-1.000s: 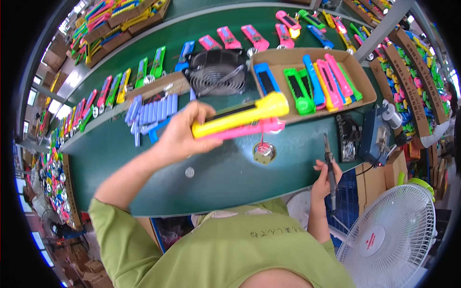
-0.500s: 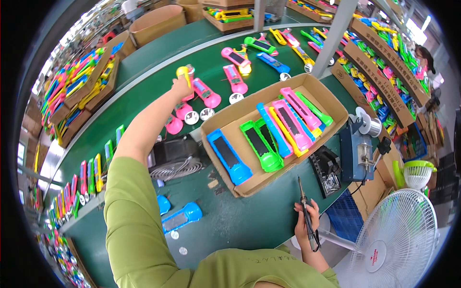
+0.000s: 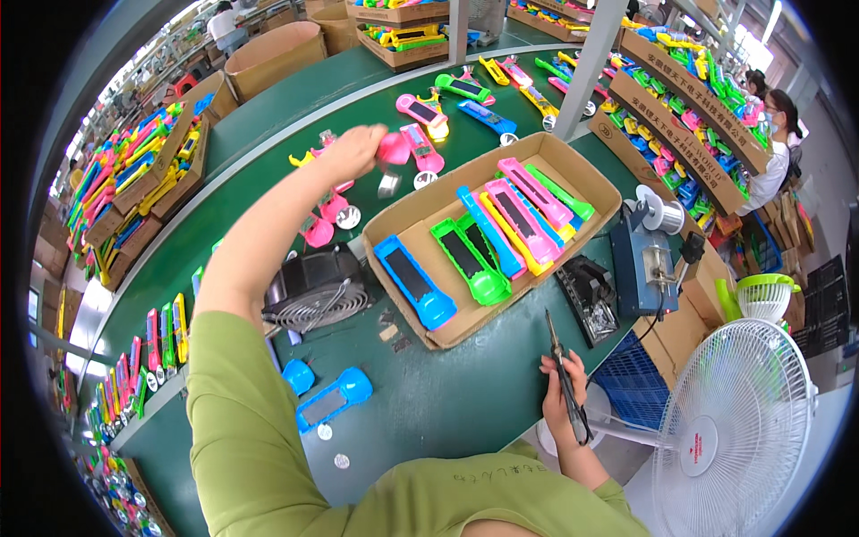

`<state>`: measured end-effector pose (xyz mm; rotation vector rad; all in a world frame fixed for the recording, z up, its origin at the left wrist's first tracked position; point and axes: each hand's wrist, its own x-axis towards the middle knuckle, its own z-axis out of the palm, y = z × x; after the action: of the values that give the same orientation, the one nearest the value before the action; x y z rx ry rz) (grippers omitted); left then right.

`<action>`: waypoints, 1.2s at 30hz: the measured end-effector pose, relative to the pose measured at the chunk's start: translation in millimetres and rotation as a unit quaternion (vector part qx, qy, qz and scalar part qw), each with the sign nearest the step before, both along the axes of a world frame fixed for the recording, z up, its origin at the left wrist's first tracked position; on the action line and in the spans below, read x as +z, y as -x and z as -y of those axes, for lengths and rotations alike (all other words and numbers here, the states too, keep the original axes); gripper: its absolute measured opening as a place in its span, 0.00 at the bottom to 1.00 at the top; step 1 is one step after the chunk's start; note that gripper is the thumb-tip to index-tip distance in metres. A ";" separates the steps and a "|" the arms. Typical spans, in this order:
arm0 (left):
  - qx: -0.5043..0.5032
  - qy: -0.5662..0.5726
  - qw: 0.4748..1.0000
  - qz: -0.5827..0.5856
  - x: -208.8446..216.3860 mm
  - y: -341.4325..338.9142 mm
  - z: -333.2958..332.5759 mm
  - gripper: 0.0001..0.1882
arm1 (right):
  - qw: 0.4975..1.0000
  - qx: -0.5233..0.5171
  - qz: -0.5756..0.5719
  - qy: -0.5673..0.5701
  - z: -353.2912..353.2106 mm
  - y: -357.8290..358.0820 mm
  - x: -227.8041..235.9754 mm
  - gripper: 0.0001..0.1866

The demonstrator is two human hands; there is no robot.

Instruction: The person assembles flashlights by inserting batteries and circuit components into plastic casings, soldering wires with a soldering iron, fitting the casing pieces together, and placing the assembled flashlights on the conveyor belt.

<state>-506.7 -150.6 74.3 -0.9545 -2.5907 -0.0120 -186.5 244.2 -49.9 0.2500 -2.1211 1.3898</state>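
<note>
My left hand point(image 3: 355, 154) reaches across to the green belt, its fingers closed on a pink plastic lamp housing point(image 3: 394, 149) that is smeared by motion. A shiny reflector cup point(image 3: 388, 185) hangs just below that housing. Another pink housing point(image 3: 421, 148) lies right beside it, with a round reflector point(image 3: 425, 180) at its end. At the lower right, my right hand point(image 3: 565, 387) is wrapped round a soldering iron point(image 3: 557, 347), whose tip points up and away from me. Two blue housings point(image 3: 333, 400) point(image 3: 298, 377) lie on the green tabletop before me.
A shallow cardboard box point(image 3: 394, 302) holds several colourful housings. Right of it are a black tray point(image 3: 586, 300), a blue solder feeder point(image 3: 640, 268) with a wire spool point(image 3: 662, 213), and a white fan point(image 3: 707, 438). A black fan unit point(image 3: 313, 285) sits left of the box.
My left hand has moved right along the belt, away from a yellow piece, and now holds a pink housing. My right hand keeps the soldering iron. The whole view has shifted slightly.
</note>
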 end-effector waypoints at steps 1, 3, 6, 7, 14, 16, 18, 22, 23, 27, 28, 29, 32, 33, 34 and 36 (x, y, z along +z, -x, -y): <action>0.041 -0.055 0.997 0.034 33.6 -22.4 -25.6 0.23 | 1.000 -0.007 -0.002 0.006 -2.1 -0.9 0.9 0.09; 0.037 -0.129 0.987 0.093 77.6 -46.1 -47.2 0.22 | 1.000 0.000 -0.017 -0.016 -0.1 -2.0 10.7 0.09; 0.060 -0.094 0.968 0.223 147.7 -106.9 -75.0 0.24 | 0.997 0.052 -0.063 -0.014 -4.0 0.2 13.7 0.14; 0.000 -0.113 0.961 0.251 151.3 -126.6 -81.1 0.26 | 0.996 0.062 -0.062 -0.014 -1.6 6.3 23.2 0.14; -0.061 -0.145 0.830 0.535 48.7 -326.8 -94.0 0.28 | 0.967 0.197 -0.065 -0.146 67.5 82.7 103.9 0.25; 0.041 -0.137 0.783 0.606 5.1 -377.6 -92.2 0.29 | 0.936 0.234 -0.045 -0.259 90.8 101.4 108.6 0.28; 0.113 -0.193 0.803 0.553 -26.7 -412.8 -94.6 0.27 | 0.911 0.252 0.021 -0.326 106.9 122.5 96.9 0.28; 0.196 -0.158 0.939 0.236 -42.4 -445.9 -102.4 0.21 | 0.908 0.207 0.015 -0.364 124.1 143.4 72.8 0.15; 0.196 -0.160 0.936 0.245 -39.6 -451.3 -103.2 0.21 | 0.912 0.187 0.011 -0.365 123.4 143.5 71.4 0.15; 0.220 -0.450 0.841 0.203 -30.9 -464.5 -115.5 0.16 | 0.969 0.120 -0.030 -0.213 111.9 132.3 85.5 0.10; 0.193 -0.369 0.892 0.176 -33.4 -463.2 -115.6 0.14 | 0.969 0.121 -0.055 -0.206 99.9 128.1 90.2 0.11; 0.162 -0.285 0.934 0.147 -34.8 -461.7 -117.4 0.13 | 0.969 0.120 -0.081 -0.198 88.7 120.4 95.7 0.13; 0.171 -0.262 0.939 0.145 -39.5 -457.4 -130.5 0.09 | 0.975 0.172 -0.098 -0.104 64.5 67.0 113.7 0.14; 0.179 -0.261 0.937 0.144 -42.8 -455.7 -132.1 0.09 | 0.977 0.167 -0.105 -0.078 56.6 56.5 107.4 0.14; 0.175 -0.261 0.938 0.147 -45.6 -454.9 -131.4 0.09 | 0.970 0.205 -0.122 -0.044 48.9 46.1 97.7 0.13; 0.129 -0.254 0.944 0.166 -52.2 -453.9 -127.4 0.08 | 0.944 0.224 -0.202 -0.134 37.0 27.4 90.5 0.15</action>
<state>-52.8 -23.2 22.1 -0.4490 -2.7708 -0.7940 -213.9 207.2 40.6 1.0875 -1.9609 1.1426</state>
